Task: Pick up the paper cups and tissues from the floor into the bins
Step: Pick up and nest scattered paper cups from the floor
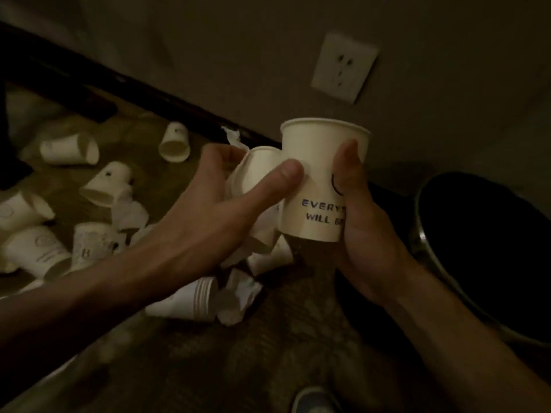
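My right hand (360,222) grips an upright white paper cup (313,180) with dark lettering, thumb across its front. My left hand (220,201) holds a second, tilted paper cup (256,168) together with a crumpled tissue (234,137) that sticks out above the fingers; the left thumb reaches the printed cup. Both cups are held side by side above the floor. Several more paper cups (107,183) and crumpled tissues (235,296) lie scattered on the carpet at the left and under my hands. A round black bin (492,245) stands at the right, close to my right hand.
A wall with a white socket plate (343,67) rises behind, with a dark skirting board (167,93) along its foot. A nested stack of cups (190,299) lies on its side on the patterned carpet. A shoe tip (316,400) shows at the bottom edge.
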Available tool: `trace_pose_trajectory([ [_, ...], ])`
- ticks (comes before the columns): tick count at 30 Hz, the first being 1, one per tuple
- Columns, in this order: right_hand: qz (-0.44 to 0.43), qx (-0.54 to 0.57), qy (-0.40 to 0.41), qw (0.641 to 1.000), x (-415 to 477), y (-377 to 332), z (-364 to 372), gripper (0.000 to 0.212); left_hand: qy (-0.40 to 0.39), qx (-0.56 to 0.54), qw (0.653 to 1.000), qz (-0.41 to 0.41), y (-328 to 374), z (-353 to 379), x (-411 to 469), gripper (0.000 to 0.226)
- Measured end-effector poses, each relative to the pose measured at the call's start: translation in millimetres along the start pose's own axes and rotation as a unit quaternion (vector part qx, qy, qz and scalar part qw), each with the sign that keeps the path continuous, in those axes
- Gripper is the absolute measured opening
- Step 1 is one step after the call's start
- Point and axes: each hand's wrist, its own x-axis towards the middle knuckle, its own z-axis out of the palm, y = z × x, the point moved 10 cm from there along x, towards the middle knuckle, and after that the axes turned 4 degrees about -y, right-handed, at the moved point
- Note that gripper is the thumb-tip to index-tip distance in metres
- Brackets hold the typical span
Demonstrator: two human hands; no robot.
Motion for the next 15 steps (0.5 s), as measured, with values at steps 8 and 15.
trace_pose_trajectory([
  [8, -0.124, 0.006, 0.099, 0.987, -48, -97, -80, 0.077, -0.131, 0.033, 0.991, 0.025, 111, 100, 36, 0.089],
  [15, -0.057, -0.071, 0.256, 0.962, -104, -75, -201, 0.081, -0.26, -0.016, 0.965, -0.025, 73, 234, 49, 0.08],
])
